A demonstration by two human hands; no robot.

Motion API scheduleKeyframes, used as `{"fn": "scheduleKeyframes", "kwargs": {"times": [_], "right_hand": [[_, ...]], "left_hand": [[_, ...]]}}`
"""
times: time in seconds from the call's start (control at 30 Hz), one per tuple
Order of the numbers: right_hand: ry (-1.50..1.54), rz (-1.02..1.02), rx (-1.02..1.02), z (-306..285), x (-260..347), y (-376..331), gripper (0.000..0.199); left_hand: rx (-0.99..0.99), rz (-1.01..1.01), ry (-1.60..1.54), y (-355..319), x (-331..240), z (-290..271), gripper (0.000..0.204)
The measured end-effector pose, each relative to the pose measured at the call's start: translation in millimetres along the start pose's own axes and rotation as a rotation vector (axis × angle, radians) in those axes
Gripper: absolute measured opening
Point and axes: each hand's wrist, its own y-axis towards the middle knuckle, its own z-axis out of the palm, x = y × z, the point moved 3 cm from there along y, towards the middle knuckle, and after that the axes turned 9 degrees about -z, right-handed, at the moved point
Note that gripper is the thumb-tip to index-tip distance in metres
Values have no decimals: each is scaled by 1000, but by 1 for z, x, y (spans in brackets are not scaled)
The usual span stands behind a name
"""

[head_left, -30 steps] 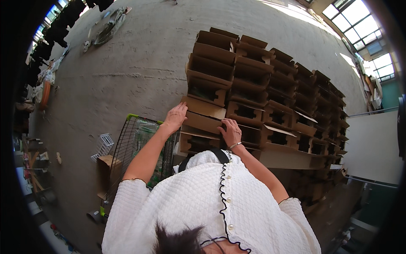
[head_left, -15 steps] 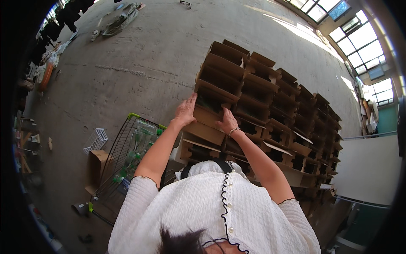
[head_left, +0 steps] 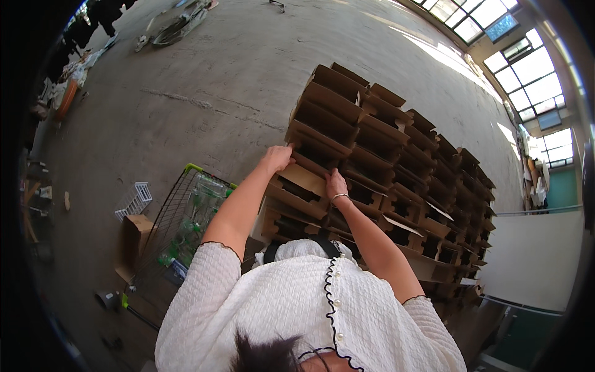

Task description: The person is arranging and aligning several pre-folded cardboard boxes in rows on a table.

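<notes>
A tall stack of open brown cardboard boxes [head_left: 347, 130] stands in front of me, several rows deep. My left hand [head_left: 277, 159] grips the left edge of one box [head_left: 302, 180] near the top of the front column. My right hand [head_left: 336, 185], with a thin bracelet on the wrist, presses on the right edge of the same box. Both arms reach out from white short sleeves at the lower edge of the view.
A wire shopping cart [head_left: 186, 217] with a green handle stands to my left, holding clear green bottles. A small brown box [head_left: 133, 239] and a white wire basket [head_left: 133, 199] lie on the concrete floor beside it. Skylight windows [head_left: 527, 62] are at the right.
The view has shifted, so the stack sits more to the right. Both hands have stayed on the front column, now at either side of one box.
</notes>
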Motion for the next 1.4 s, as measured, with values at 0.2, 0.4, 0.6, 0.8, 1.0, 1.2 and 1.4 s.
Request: {"fn": "scheduleKeyframes", "kwargs": {"times": [0.2,0.4,0.6,0.8,1.0,1.2,1.4], "right_hand": [[38,219,-111,-11,15,7,41],[-66,170,-124,0,14,9,41],[-34,-6,-395,1,27,-9,22],[-142,-424,-451,-42,64,10,39],[-220,-390,-238,-38,56,24,28],[-134,-351,-102,11,19,14,42],[-145,-286,111,9,13,18,45]], "left_hand": [[-672,115,132,-33,-33,12,48],[-388,252,67,-27,-27,35,22],[-166,150,-67,-14,-25,35,27],[-348,220,-49,-19,-35,33,36],[-261,216,-154,-19,-35,16,28],[-183,149,-427,-12,-29,16,15],[-653,-16,-510,1,-22,-16,37]]}}
